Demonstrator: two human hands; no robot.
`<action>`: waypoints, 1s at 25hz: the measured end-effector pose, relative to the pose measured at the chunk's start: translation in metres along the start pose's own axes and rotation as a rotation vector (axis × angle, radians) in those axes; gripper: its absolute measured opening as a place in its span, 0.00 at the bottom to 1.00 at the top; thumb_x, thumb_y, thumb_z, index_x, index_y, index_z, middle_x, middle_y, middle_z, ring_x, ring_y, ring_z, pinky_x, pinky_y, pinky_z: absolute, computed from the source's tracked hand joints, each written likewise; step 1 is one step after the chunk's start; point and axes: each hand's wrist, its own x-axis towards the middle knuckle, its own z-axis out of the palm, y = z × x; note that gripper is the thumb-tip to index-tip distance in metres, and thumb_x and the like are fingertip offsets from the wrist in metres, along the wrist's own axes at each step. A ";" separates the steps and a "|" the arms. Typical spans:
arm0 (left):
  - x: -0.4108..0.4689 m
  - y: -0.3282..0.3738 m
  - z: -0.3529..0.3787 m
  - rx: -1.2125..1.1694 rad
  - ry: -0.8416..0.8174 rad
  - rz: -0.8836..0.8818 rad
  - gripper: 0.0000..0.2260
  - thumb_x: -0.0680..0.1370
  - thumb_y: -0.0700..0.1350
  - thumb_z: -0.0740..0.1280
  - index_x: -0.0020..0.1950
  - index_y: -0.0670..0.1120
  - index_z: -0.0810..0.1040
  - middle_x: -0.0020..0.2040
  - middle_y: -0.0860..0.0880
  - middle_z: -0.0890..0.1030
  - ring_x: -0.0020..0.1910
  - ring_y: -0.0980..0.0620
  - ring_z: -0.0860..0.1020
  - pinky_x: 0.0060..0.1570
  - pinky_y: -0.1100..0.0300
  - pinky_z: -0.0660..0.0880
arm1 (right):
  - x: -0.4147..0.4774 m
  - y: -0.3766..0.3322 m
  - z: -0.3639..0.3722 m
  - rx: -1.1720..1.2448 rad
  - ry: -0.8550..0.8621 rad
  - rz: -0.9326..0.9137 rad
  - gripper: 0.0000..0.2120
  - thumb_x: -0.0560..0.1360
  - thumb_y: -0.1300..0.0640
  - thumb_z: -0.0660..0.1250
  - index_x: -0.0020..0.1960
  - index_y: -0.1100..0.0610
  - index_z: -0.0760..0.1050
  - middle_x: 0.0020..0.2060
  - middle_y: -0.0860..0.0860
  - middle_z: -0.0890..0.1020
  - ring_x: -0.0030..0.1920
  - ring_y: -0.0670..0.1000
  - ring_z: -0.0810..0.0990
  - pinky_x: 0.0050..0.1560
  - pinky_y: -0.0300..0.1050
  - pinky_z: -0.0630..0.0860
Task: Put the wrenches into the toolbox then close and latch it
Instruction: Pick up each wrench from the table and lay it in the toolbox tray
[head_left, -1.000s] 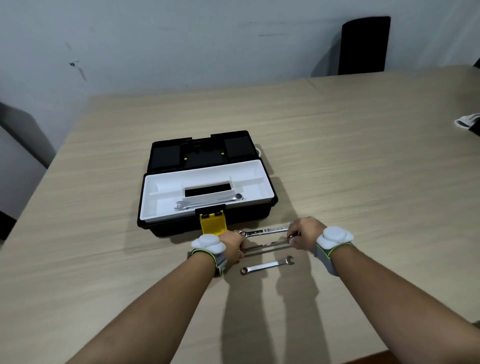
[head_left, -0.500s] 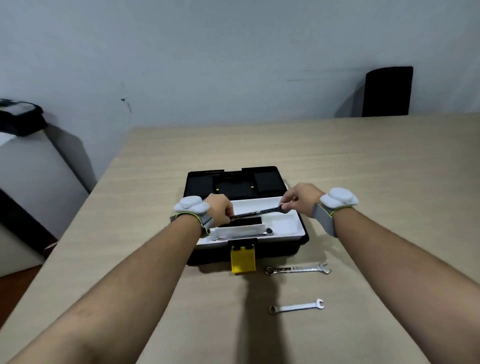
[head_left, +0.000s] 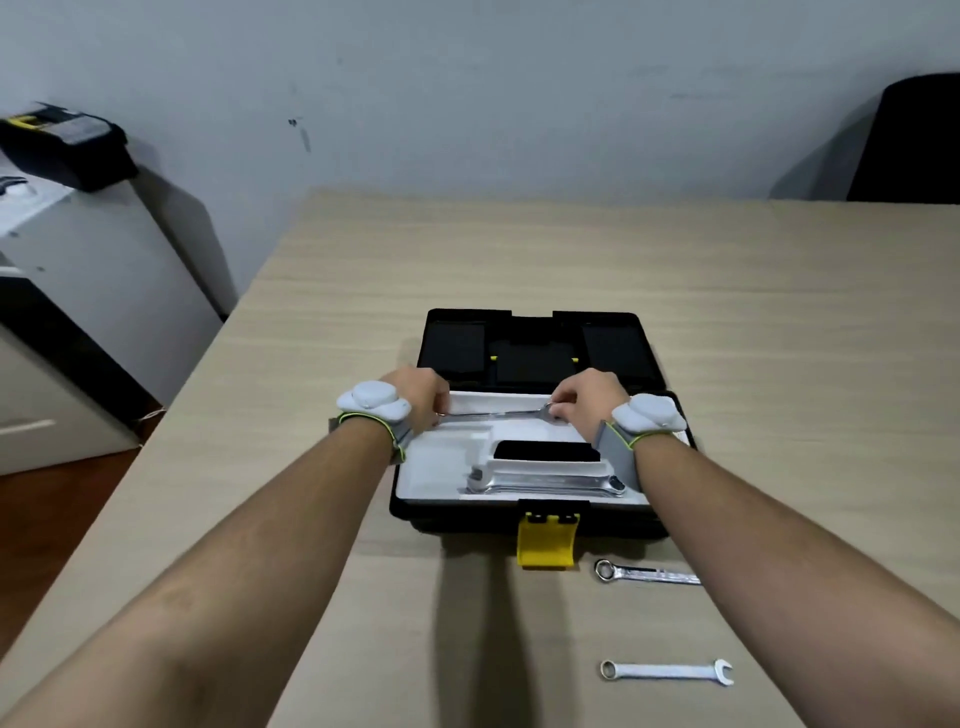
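Note:
The black toolbox (head_left: 530, 522) stands open on the table, lid (head_left: 535, 348) laid flat behind, with a white tray (head_left: 436, 467) inside and a yellow latch (head_left: 546, 540) hanging at the front. My left hand (head_left: 418, 397) and my right hand (head_left: 587, 397) each grip one end of a silver wrench (head_left: 496, 414), held level over the tray's back part. Another wrench (head_left: 540, 483) lies in the tray's front slot. Two wrenches lie on the table in front of the box: one (head_left: 644, 574) partly under my right forearm, one (head_left: 667, 670) nearer me.
The wooden table (head_left: 311, 322) runs back to a grey wall. A white cabinet (head_left: 67, 291) with a second black toolbox (head_left: 67, 145) on top stands off the table's left edge. A black chair back (head_left: 909, 140) shows at the far right.
Both hands lifted one wrench off the table and carried it away from me, from in front of the latch to over the tray's back part. The camera has swung left.

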 end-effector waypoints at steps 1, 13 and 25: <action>0.002 -0.002 0.003 0.011 -0.003 0.005 0.09 0.69 0.40 0.69 0.45 0.52 0.82 0.48 0.48 0.85 0.47 0.45 0.82 0.40 0.63 0.71 | 0.002 0.002 0.003 0.002 -0.013 0.016 0.08 0.73 0.59 0.70 0.50 0.60 0.83 0.49 0.58 0.85 0.53 0.56 0.81 0.47 0.38 0.72; -0.002 -0.002 0.010 0.233 0.155 0.081 0.10 0.71 0.41 0.66 0.45 0.53 0.84 0.48 0.45 0.81 0.51 0.43 0.77 0.45 0.58 0.67 | 0.000 0.006 0.016 0.113 0.078 0.093 0.09 0.75 0.58 0.64 0.43 0.57 0.83 0.41 0.55 0.88 0.46 0.49 0.84 0.43 0.40 0.76; -0.037 0.070 -0.039 0.044 0.317 0.206 0.09 0.74 0.45 0.63 0.47 0.54 0.82 0.47 0.49 0.85 0.52 0.44 0.78 0.48 0.52 0.78 | -0.051 0.017 -0.053 0.180 0.294 0.001 0.09 0.73 0.57 0.64 0.37 0.52 0.80 0.28 0.51 0.84 0.33 0.51 0.83 0.44 0.46 0.82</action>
